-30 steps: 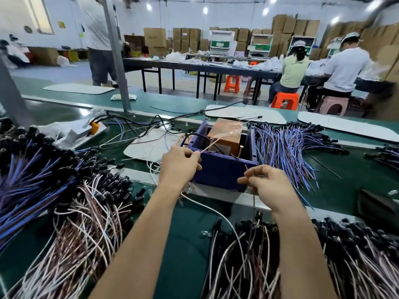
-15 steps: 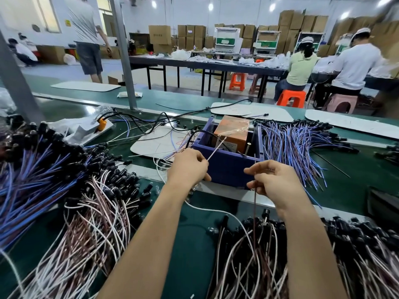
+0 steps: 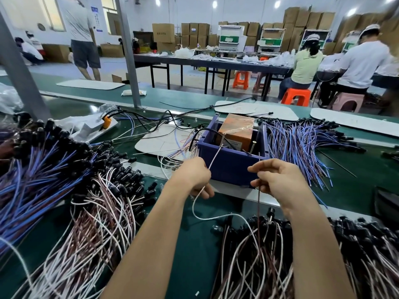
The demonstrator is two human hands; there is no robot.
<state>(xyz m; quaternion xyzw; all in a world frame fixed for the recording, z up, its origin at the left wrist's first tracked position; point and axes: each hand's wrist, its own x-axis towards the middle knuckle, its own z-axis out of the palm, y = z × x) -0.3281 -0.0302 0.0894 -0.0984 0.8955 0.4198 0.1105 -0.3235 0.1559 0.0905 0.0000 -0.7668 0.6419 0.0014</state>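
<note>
While both hands (image 3: 194, 176) curl, fingers (image 3: 258, 168) pinch wires (image 3: 212, 161).

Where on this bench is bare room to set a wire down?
Bare green mat lies between the pink-white wire pile and the black-capped wire pile. The far belt behind the blue bin is mostly open. Bundles crowd both sides.

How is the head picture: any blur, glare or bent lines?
Head view: the left hand holding a white wire, the right hand holding a dark wire and the blue bin are sharp; the person in shorts at upper left is smeared; ceiling lamps flare white, with a shine on the green belt; the grey post leans, a wide-angle effect.
</note>
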